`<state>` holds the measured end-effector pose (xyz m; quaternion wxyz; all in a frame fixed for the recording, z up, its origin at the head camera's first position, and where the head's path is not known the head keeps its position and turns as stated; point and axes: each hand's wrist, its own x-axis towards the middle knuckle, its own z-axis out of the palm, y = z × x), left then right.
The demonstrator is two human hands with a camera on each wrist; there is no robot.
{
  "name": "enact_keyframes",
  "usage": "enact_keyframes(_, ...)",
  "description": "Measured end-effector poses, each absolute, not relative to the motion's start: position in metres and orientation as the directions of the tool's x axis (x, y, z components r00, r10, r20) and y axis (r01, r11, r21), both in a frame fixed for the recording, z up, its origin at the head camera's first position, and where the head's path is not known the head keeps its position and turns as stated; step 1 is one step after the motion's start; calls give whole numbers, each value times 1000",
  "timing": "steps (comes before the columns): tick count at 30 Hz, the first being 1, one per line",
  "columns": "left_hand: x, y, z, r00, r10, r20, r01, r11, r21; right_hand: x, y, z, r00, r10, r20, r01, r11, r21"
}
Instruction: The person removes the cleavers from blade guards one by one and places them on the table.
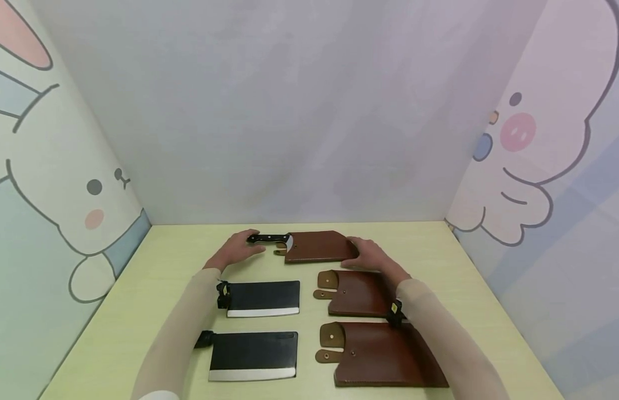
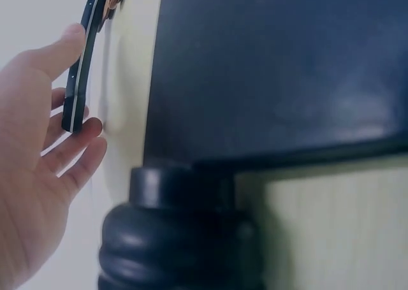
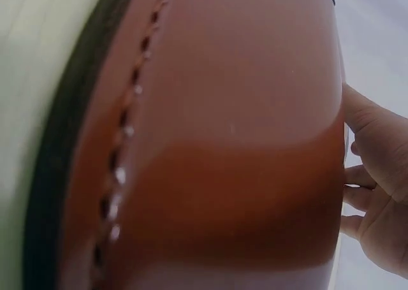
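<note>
At the back of the table a cleaver (image 1: 269, 238) sits mostly inside a brown leather sheath (image 1: 314, 247); its black riveted handle and a bit of blade show. My left hand (image 1: 236, 248) is around the handle's end, fingers relaxed and thumb beside it; the left wrist view shows the handle (image 2: 78, 86) between thumb and fingers. My right hand (image 1: 369, 255) lies at the sheath's right end, fingers fairly straight against its edge. The right wrist view shows that hand (image 3: 382, 175) partly hidden behind a nearer sheath (image 3: 242, 111).
Two bare cleavers, a middle one (image 1: 264, 297) and a front one (image 1: 254, 355), lie under and beside my left forearm. Two brown sheaths, a middle one (image 1: 359, 294) and a front one (image 1: 384, 355), lie by my right forearm with straps loose. A grey wall (image 1: 299, 139) stands behind.
</note>
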<state>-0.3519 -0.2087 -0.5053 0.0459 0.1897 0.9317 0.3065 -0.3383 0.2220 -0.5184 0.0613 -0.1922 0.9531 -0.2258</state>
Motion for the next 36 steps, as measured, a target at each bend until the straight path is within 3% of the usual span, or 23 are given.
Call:
enact_keyframes(18, -358, -207, -509, -923, 381, 51, 341, 747, 570, -341, 218, -523, -919, -393, 24, -363, 823, -437)
enact_keyframes(36, -351, -202, -497, -926, 351, 143, 367, 736, 569, -325, 223, -495, -912, -389, 132, -403, 785, -470)
